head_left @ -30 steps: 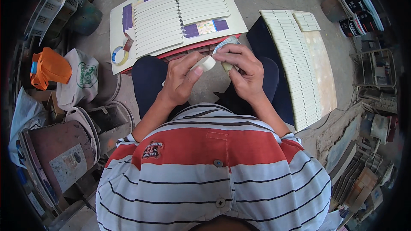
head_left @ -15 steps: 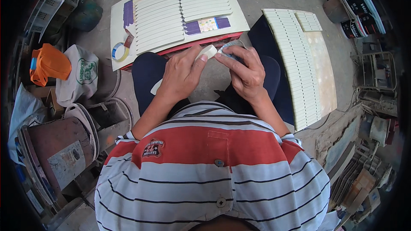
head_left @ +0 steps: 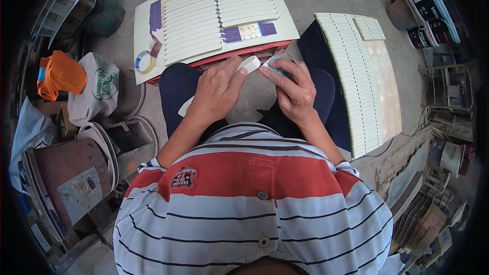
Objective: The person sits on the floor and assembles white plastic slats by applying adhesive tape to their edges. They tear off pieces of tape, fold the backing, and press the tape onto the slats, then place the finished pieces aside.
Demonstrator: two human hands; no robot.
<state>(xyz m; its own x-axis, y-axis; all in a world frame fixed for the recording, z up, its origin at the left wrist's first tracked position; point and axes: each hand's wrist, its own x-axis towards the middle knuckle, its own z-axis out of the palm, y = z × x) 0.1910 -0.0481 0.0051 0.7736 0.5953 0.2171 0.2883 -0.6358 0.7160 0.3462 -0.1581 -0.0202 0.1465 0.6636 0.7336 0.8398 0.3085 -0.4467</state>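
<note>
My left hand (head_left: 218, 89) is closed round a long cream-white strip with a rounded end (head_left: 249, 64). The strip's other end shows below the wrist, over my left thigh. My right hand (head_left: 296, 89) pinches a thin, folded, pale blue-grey piece (head_left: 280, 60), perhaps cloth or paper. That piece is close to the strip's rounded end, with a small gap between them. In front of my knees, a cream board (head_left: 145, 30) bears rows of similar cream strips (head_left: 191, 28).
A roll of tape (head_left: 145, 62) lies on the board's left corner. To my right, a second stand bears more cream strips (head_left: 351, 81). At left are an orange bag (head_left: 63, 74), a white bag (head_left: 97, 89) and old bins. Paint buckets (head_left: 430, 10) stand at far right.
The pale piece in my right hand has come slightly off the strip's end, leaving a small gap. My left hand keeps its hold, and the view has shifted a little.
</note>
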